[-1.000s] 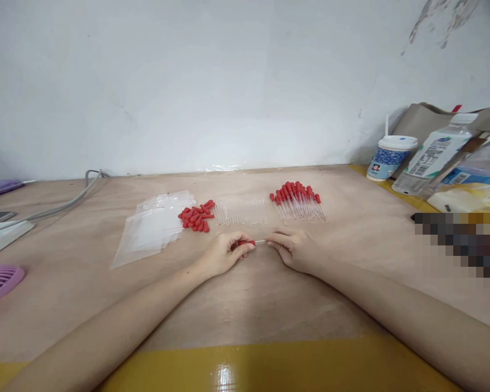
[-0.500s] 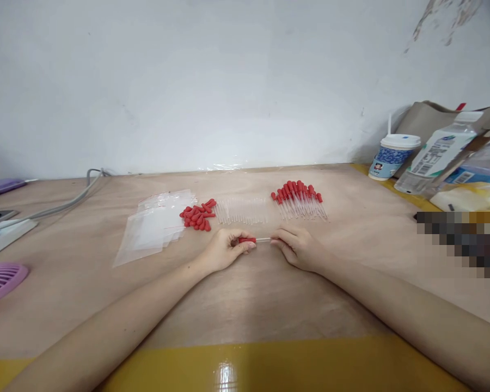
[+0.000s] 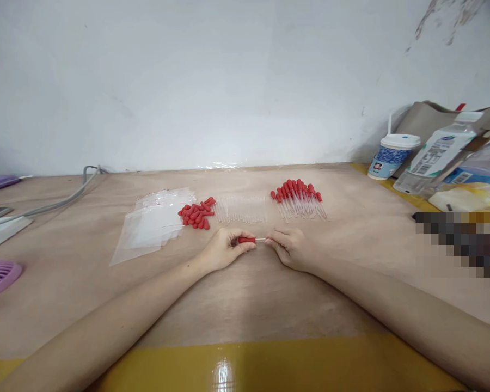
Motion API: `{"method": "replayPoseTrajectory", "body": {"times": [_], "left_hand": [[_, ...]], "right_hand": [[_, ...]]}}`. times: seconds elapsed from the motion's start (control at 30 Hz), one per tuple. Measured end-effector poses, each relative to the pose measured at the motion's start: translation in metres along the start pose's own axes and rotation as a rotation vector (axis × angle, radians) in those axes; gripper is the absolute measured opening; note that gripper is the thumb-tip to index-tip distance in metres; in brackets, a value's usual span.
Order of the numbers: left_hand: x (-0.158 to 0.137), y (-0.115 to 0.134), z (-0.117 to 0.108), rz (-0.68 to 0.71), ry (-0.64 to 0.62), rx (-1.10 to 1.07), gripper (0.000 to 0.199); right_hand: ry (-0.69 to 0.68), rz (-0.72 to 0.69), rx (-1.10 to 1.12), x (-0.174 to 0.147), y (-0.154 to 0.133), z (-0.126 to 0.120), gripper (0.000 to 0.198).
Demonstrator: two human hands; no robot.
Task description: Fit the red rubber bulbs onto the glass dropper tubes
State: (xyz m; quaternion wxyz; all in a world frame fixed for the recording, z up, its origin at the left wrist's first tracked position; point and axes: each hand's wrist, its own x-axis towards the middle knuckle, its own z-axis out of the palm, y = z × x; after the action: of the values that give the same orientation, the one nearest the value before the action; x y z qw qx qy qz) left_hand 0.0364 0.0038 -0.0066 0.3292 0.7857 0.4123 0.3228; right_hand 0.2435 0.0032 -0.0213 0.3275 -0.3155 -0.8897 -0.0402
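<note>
While a red bulb (image 3: 247, 240) is being pinched by the left hand (image 3: 224, 250) and a clear tube (image 3: 261, 240) by the right hand (image 3: 292, 249), in line over the table (image 3: 249, 310), joining is apparently being performed, with a straight, steady push being called for next.

Your left hand (image 3: 222, 251) is curled in a pinch, its thumb (image 3: 245, 247) on the near side of the grip and its index finger (image 3: 240, 233) arched over the far side. Your right hand (image 3: 293, 250) pinches just beside it, thumb (image 3: 276, 249) nearest you, fingers (image 3: 280, 235) bunched beyond; the two hands do not touch. From the grip, your bare left forearm (image 3: 133, 318) slants back leftward and your bare right forearm (image 3: 392, 296) back rightward, spreading wide.
</note>
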Motion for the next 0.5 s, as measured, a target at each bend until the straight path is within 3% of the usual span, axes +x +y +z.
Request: {"method": "replayPoseTrajectory", "body": {"times": [0.33, 0.5], "left_hand": [[0.002, 0.002, -0.001, 0.076, 0.031, 0.115, 0.019], [0.0, 0.003, -0.008, 0.08, 0.097, 0.15, 0.033]], "right_hand": [[-0.136, 0.096, 0.007, 0.006, -0.003, -0.006, 0.029], [-0.211, 0.224, -0.082, 0.009, -0.004, -0.023, 0.02]]}}
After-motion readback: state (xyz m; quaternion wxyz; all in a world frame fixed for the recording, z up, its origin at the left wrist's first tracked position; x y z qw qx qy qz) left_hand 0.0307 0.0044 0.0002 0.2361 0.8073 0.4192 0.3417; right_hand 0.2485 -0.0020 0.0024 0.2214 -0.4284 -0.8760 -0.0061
